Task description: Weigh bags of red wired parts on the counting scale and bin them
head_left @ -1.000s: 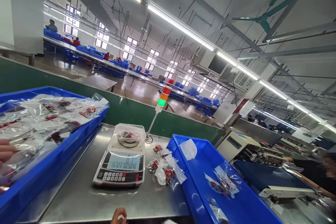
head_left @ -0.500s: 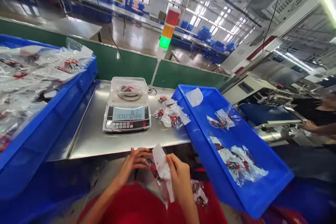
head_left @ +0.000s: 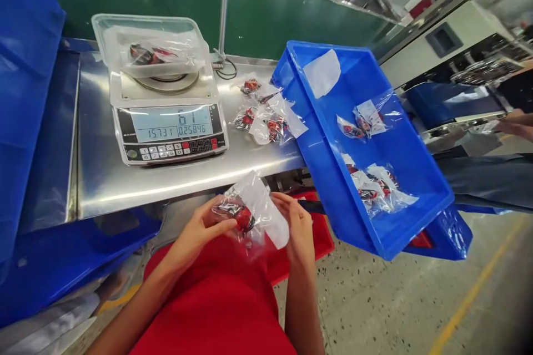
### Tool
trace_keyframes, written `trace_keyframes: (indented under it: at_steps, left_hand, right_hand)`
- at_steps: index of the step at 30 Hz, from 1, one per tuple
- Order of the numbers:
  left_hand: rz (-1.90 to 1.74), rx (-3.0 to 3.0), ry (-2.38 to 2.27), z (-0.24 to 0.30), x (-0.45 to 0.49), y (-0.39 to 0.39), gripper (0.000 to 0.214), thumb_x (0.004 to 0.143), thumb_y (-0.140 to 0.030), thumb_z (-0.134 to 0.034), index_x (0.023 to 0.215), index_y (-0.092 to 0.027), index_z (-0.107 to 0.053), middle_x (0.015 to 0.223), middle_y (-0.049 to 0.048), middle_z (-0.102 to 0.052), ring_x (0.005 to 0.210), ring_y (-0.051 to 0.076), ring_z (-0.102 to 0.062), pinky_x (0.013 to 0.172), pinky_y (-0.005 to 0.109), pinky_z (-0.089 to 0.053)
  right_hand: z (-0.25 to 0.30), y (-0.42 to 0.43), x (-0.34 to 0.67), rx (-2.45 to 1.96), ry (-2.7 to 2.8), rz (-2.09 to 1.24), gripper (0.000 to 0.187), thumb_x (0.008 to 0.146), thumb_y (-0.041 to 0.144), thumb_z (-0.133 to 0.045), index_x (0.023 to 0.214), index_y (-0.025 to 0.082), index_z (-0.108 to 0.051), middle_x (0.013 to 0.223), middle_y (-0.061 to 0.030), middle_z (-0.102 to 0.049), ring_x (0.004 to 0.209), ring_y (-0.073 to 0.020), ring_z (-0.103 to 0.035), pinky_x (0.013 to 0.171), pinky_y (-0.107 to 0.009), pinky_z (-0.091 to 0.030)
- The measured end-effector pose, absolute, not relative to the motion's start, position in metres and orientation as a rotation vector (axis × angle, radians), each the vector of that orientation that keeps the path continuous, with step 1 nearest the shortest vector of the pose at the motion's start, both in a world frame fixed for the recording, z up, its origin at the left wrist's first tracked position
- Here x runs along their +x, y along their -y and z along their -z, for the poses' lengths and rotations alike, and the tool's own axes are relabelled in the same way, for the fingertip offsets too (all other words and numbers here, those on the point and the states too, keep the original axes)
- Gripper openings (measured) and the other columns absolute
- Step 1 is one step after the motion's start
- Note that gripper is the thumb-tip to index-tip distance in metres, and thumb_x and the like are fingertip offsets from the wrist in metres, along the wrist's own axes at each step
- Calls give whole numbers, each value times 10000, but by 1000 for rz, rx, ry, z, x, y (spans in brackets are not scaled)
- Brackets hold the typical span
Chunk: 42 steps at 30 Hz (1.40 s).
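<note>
Green partition (head_left: 258, 16) is noted behind a steel bench (head_left: 125, 191), on which a scale (head_left: 169, 133) is placed, with small bagged parts (head_left: 275, 128) lying just beside it. One clear bag (head_left: 245, 216) is held in front of the bench's near edge, above the red clothing, between the two hands; it is touched by both, so neither is nearer. By the left hand (head_left: 208, 227) the bag is gripped at its left side, thumb laid over the front near the red and dark contents. These are slanted from upper left to lower right; the white paper is turned toward the right hand (head_left: 296, 224). That hand is bent at the bag's right edge; whether it is pinching or merely supporting cannot be told. Most fingertips are hidden behind the bag. Its exact contents are blurred by glare, and its own long axis is unclear. A red tray (head_left: 318, 241) is partly covered by the right arm; a co-worker's hand (head_left: 518, 127) is cut off at the frame edge.
</note>
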State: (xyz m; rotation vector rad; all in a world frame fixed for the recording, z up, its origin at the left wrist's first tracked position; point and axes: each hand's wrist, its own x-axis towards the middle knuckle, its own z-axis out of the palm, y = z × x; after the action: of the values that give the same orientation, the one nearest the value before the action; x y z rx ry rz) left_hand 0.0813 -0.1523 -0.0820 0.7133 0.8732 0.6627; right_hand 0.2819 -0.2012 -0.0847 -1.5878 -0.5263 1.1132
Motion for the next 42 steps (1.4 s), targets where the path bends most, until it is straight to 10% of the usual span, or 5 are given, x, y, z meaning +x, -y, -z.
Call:
trace_keyframes:
  at_steps: [5,10,13,42]
  left_hand:
    - [-764,632,-972,72,85,151,459,718,-364,-884,1052,-184,-628,1022,46,-735,834,178,-714,773,275,-598]
    - [-726,685,-1039,69,88,141,413,750,-343,-865,1055,-184,-637,989,30,-730,891,191,-719,824,275,-588]
    - [-715,777,-1091,66,88,131,327,824,-366,-800,1065,-183,-676,1068,50,-739,994,203,-713,870,257,-574]
    - [-735,813,-1139,63,93,83,183,891,-314,-712,954,-179,-606,805,0,-720,674,145,-712,704,242,-593]
  right_hand:
    - [92,219,275,-1278,456,-1488,936,592,970,-591,1090,198,-775,1093,-177,-790,884,-322,-758,591,-410,-633]
    - [83,200,260,-1459,457,-1395,332,703,490,-884,825,199,-781,799,-51,-781,542,-143,-644,411,-248,-543]
    - [81,179,266,-1491,450,-1390,270,716,422,-883,811,187,-789,787,-51,-783,466,-103,-571,330,-205,-447]
    - [74,133,281,-1578,545,-1338,358,842,581,-739,842,227,-787,707,-25,-727,437,-110,-550,358,-242,-426]
